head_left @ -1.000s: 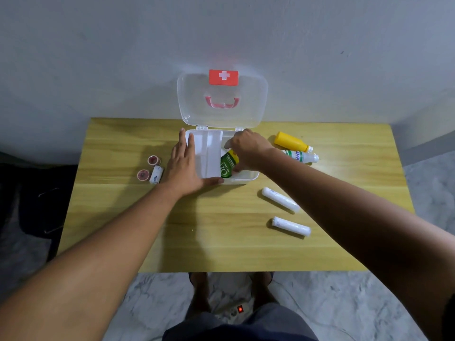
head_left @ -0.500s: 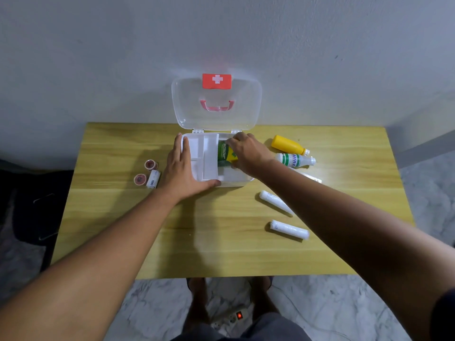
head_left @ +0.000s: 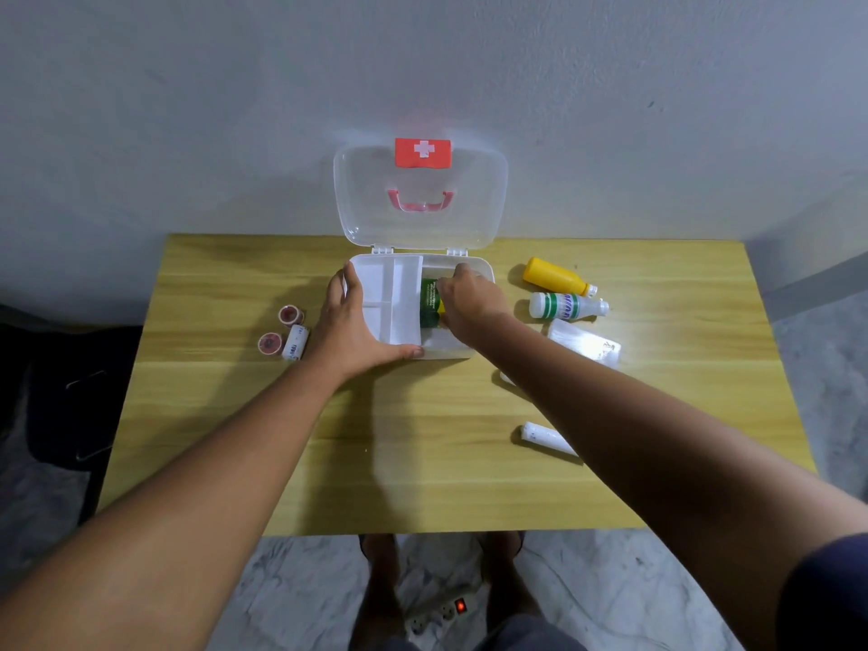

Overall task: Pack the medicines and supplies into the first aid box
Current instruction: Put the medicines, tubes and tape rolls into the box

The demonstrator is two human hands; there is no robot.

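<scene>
Head view. Since a second ago the green bottle [head_left: 429, 297] has gone from leaning at the front of the box [head_left: 453, 353] to lying deeper in its right compartment, lengthwise along the divider. The right hand [head_left: 471, 306] stays curled over the bottle's yellow-capped end, gripping it. The left hand [head_left: 350, 328] has kept its place: fingers straight along the box's left wall, thumb stretched flat against the front wall, bracing it and holding nothing. The right forearm now covers most of one white roll [head_left: 505, 378] that showed fully before, and a clear packet [head_left: 585, 345] shows more fully beside it.

The box is white plastic with rounded corners and sits at the back middle of the wood-grain counter [head_left: 422, 439]. A white partitioned insert [head_left: 392, 298] fills its left part. The lid [head_left: 420, 232] is clear plastic, standing open against the wall, with a red latch [head_left: 422, 152] bearing a white cross and a pink handle [head_left: 420, 203].

Right of the box lie a yellow bottle [head_left: 554, 277] and, just in front of it, a white bottle [head_left: 566, 306] with green bands, both on their sides. A second white roll [head_left: 547, 438], a soft cylinder, lies nearer the front. Left of the box are two small reddish tape rolls [head_left: 291, 315] and a white wrapped roll [head_left: 295, 343], close together.
</scene>
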